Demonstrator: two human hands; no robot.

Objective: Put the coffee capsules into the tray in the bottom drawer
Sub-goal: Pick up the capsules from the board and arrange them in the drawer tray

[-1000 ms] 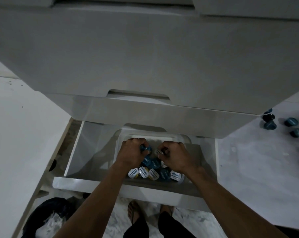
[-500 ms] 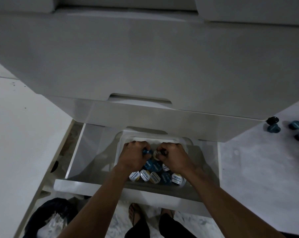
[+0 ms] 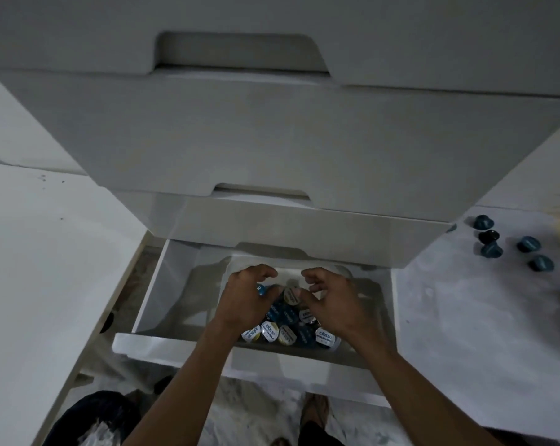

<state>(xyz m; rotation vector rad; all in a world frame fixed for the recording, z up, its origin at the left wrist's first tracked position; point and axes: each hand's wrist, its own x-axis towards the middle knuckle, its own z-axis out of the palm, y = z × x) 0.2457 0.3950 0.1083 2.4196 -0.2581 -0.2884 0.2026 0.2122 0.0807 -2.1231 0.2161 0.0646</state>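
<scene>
Coffee capsules (image 3: 285,329) lie heaped in the white tray (image 3: 310,272) that sits inside the open bottom drawer (image 3: 175,344), some foil lid up, others tipped on their sides with the blue bodies showing. A second group of loose capsules (image 3: 510,244) rests on the pale surface to the right of the drawer unit (image 3: 272,140), well apart from the tray. Both hands are inside the tray, above the heap. The left hand (image 3: 244,296) has its fingers curled; a blue capsule edge shows at its fingertips, but whether it is pinched or merely touched cannot be determined. The right hand (image 3: 331,299) has its fingers loosely curled and spread, with nothing visibly held. Handling judgement: each capsule appears small, light and rigid at the rim, with a thin foil lid that could dent or puncture under pressure. The smooth domed body is likely slippery and prone to rolling. The recommended grip is a light pinch across the flanged rim, or a cupped hold around the body, avoiding the foil face. Several can probably be gathered in one palm. The task seems partly done: the capsules outside the drawer remain to be transferred. Dim lighting limits finer detail.
</scene>
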